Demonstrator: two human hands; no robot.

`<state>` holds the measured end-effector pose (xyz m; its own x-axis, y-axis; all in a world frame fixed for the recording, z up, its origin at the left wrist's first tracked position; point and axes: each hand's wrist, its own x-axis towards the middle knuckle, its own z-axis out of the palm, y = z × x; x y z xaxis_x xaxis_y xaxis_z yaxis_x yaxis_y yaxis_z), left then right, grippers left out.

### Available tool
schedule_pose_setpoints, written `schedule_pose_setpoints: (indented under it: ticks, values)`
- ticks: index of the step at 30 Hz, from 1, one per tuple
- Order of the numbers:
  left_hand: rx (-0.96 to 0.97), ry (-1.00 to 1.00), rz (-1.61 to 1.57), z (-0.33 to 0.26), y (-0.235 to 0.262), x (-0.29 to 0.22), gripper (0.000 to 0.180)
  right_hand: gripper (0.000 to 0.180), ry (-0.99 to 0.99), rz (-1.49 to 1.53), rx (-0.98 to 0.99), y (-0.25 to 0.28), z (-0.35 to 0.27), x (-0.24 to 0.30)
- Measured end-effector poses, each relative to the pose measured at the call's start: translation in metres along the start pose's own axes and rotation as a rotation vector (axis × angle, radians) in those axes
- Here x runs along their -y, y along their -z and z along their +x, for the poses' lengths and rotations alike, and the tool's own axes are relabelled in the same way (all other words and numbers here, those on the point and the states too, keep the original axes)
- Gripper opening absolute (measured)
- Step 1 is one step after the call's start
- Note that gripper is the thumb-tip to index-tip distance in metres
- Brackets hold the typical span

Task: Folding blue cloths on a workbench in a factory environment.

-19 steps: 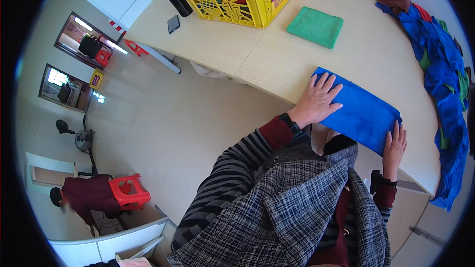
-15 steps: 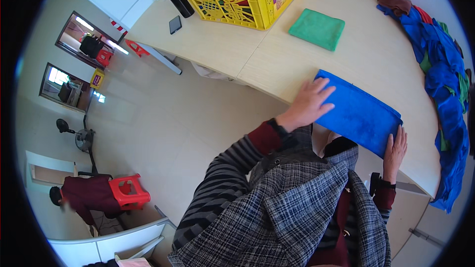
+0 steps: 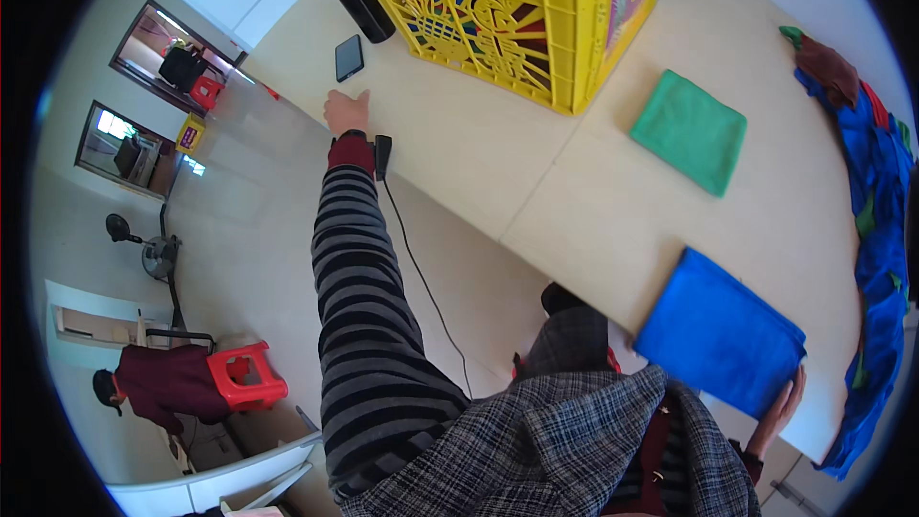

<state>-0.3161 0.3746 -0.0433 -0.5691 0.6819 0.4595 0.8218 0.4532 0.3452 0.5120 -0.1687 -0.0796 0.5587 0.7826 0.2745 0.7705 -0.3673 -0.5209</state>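
Note:
A folded blue cloth (image 3: pixel 720 333) lies at the front edge of the table, to the right. My right hand (image 3: pixel 787 406) rests along the cloth's right edge with its fingers stretched out. My left arm reaches forward and left over the table. At its end my left hand (image 3: pixel 347 113) is just short of a dark phone (image 3: pixel 350 58) lying on the table. The thumb stands apart from the half-curled fingers, and nothing shows between them. Farther back than the blue cloth lies a folded green cloth (image 3: pixel 691 132).
A yellow openwork crate (image 3: pixel 507 29) with coloured cloths inside stands on the table (image 3: pixel 459 148), beside a black cylinder (image 3: pixel 358 0). Blue, green, red and brown cloths (image 3: pixel 862 230) heap along the right edge. A cable (image 3: pixel 421 273) hangs from my left wrist. A person (image 3: pixel 168 378) sits by a red stool (image 3: pixel 247 375).
My left hand has left the blue cloth and swung far left toward the phone. My right hand stays at the cloth's right edge. The view has shifted.

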Motion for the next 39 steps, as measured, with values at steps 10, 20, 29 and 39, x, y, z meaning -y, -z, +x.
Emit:
schedule_pose_setpoints:
  ticks: [10, 20, 29, 39]
  values:
    - [0.063, 0.159, 0.196, 0.097, -0.078, -0.025, 0.08, 0.054, -0.102, -0.21, -0.03, 0.003, -0.003, -0.011]
    - [0.143, 0.155, 0.17, 0.069, -0.045, -0.028, 0.072, 0.054, -0.092, -0.234, -0.032, -0.001, -0.001, -0.036]
    - [0.288, -0.042, 0.172, -0.075, 0.046, -0.046, 0.073, 0.049, -0.087, -0.232, -0.074, -0.015, 0.008, -0.029]
    - [0.201, -0.184, 0.146, -0.161, 0.095, -0.071, 0.078, 0.043, 0.033, -0.256, -0.124, -0.02, 0.009, 0.007]
